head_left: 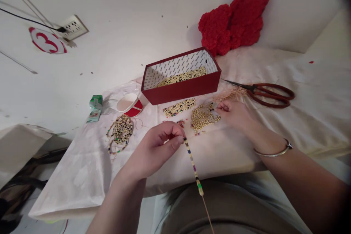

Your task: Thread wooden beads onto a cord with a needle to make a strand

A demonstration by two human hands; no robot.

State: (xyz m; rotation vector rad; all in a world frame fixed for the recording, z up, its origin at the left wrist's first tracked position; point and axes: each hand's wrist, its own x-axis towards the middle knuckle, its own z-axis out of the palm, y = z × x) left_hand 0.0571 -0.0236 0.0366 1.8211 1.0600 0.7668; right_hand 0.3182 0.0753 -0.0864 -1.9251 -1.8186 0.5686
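My left hand (pixel 161 145) pinches the top end of a bead string (pixel 194 168), which hangs down over the table's front edge. Cream, black, blue, purple and green beads line it, and a bare thread runs on below them. My right hand (pixel 233 113) reaches to the right edge of a loose pile of cream beads (pixel 204 117). Its thumb and fingertips are pressed together; whether a bead is between them is too small to tell. Behind the pile lies a flat patch of cream and black beads (pixel 179 107). A few coloured beads (pixel 181 123) lie near my left fingertips.
A dark red box (pixel 182 93) with beads inside stands at the back. Scissors (pixel 270 93) lie on the right beside loose threads (pixel 233 93). To the left are a red and white paper cup (pixel 134 109), finished-looking bead strands (pixel 122 129) and a green packet (pixel 95 108). Red fluffy fabric (pixel 236 20) leans against the wall.
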